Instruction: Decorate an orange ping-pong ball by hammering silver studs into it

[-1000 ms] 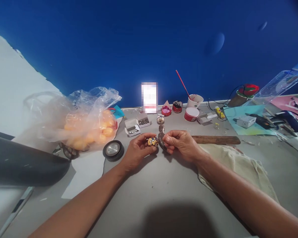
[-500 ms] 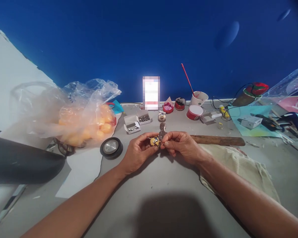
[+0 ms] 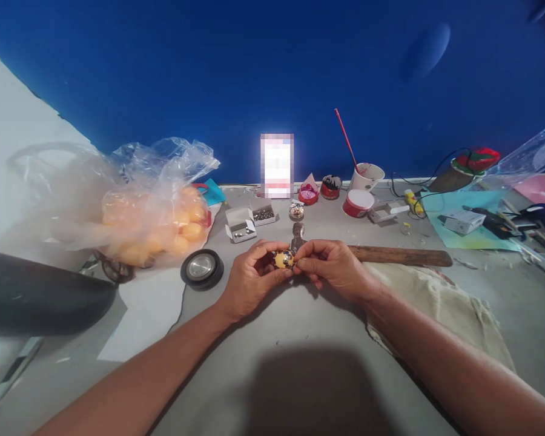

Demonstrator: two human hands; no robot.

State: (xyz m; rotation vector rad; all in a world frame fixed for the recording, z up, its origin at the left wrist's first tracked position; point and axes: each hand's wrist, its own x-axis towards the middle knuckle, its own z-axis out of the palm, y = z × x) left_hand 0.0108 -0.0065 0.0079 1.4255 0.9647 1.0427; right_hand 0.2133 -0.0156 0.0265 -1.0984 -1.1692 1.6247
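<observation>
A small yellow ball (image 3: 282,260) with dark patches and shiny metal studs sits between the thumb and fingers of my left hand (image 3: 254,275). My right hand (image 3: 331,266) is closed in a pinch at the ball's right side, its fingertips touching or nearly touching it. Whatever lies between those fingertips is too small to make out. Just beyond my hands lies a hammer, its metal head (image 3: 298,235) standing up behind the fingers and its wooden handle (image 3: 399,255) reaching right. Two small open boxes, one with silvery bits (image 3: 241,231) and one with dark studs (image 3: 263,215), stand behind my left hand.
A plastic bag of yellow-orange balls (image 3: 163,224) fills the left side, near a black round tin (image 3: 202,269). Along the wall stand a lit screen (image 3: 277,166), a studded ball (image 3: 297,211), red tubs (image 3: 358,203) and a cup (image 3: 367,177). A beige cloth (image 3: 440,303) lies right.
The ball has turned slightly in my left hand, and my right fingertips have shifted a little against it. The view has moved slightly.
</observation>
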